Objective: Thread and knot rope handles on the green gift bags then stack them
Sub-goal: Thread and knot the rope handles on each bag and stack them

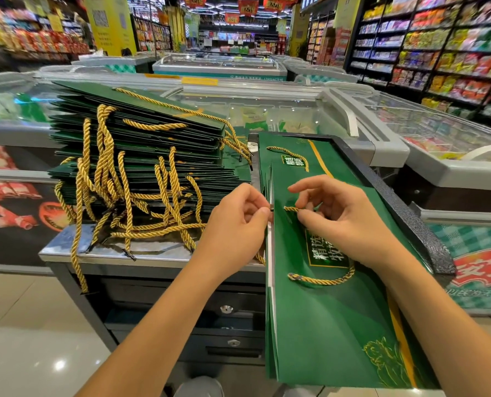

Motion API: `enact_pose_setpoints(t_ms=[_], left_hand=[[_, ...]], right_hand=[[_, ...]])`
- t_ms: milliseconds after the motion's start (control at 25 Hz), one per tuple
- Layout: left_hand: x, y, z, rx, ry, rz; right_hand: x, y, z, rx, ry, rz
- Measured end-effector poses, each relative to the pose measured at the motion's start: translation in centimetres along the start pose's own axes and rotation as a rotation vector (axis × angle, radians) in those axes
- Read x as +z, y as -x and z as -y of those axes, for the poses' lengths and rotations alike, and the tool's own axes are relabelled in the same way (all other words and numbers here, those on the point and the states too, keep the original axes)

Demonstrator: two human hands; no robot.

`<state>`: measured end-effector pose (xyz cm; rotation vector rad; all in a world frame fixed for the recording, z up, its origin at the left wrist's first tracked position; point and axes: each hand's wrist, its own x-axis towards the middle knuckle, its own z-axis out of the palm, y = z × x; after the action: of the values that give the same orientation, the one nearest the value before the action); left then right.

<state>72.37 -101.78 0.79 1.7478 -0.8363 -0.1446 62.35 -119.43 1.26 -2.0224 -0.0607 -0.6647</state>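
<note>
A flat green gift bag (pixel 324 325) tops a small pile at the right, its open edge toward the left. My right hand (pixel 338 216) pinches a gold rope (pixel 290 209) where it enters a hole in the bag's upper panel. At the bag's edge my left hand (pixel 238 224) pinches the rope's dark tip. The same rope loops below the label to a knotted end (pixel 321 279). A tall stack of green bags with gold handles (pixel 141 144) stands on the left.
Loose gold ropes (pixel 141 213) hang tangled over the metal table (pixel 109 253) below the stack. A dark textured board (pixel 404 207) lies under the right-hand pile. Glass-topped freezers (pixel 267 110) surround the table, and store shelves (pixel 439 53) rise at the right.
</note>
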Motion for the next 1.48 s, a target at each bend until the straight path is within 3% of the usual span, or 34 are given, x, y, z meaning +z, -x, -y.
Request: enact_pose_setpoints(t_ms=[160,320,480,600,680,760,960,1200,1320,1480], left_hand=[[-0.6,0.2,-0.2,-0.075,0.120,0.020],[-1.2,0.0,-0.4,-0.100,0.083,0.171],[-1.4,-0.2,-0.1,-0.096,0.041,0.222],[-1.3,0.0,-0.1,-0.100,0.040,0.212],[-1.4,0.0,-0.2,-0.086,0.013,0.209],[-1.4,0.0,-0.2,-0.079,-0.007,0.202],[-1.5,0.3,-0.4,-0.069,-0.005,0.205],[-1.6,0.3,-0.6,-0.079,0.076,0.214],[-1.5,0.2,-0.5,-0.090,0.054,0.196],[-1.3,0.1,-0.3,-0.084,0.055,0.172]], right_hand=[[-0.2,-0.2,0.0,0.066,0.008,-0.161],[0.0,-0.3,0.6,0.118,0.053,-0.241],[-0.8,-0.6,2.0,0.237,0.205,-0.010],[-2.2,-0.1,3.1,0.257,0.579,0.196],[-2.0,0.7,3.5,0.219,0.721,0.237],[-1.5,1.4,3.4,0.180,0.700,0.195],[-2.8,1.6,2.4,0.287,0.468,-0.161],[-3.3,1.3,2.3,0.398,0.221,-0.237],[-3.9,2.0,3.2,0.408,0.376,-0.173],[-3.7,3.7,4.4,0.579,0.756,0.070]])
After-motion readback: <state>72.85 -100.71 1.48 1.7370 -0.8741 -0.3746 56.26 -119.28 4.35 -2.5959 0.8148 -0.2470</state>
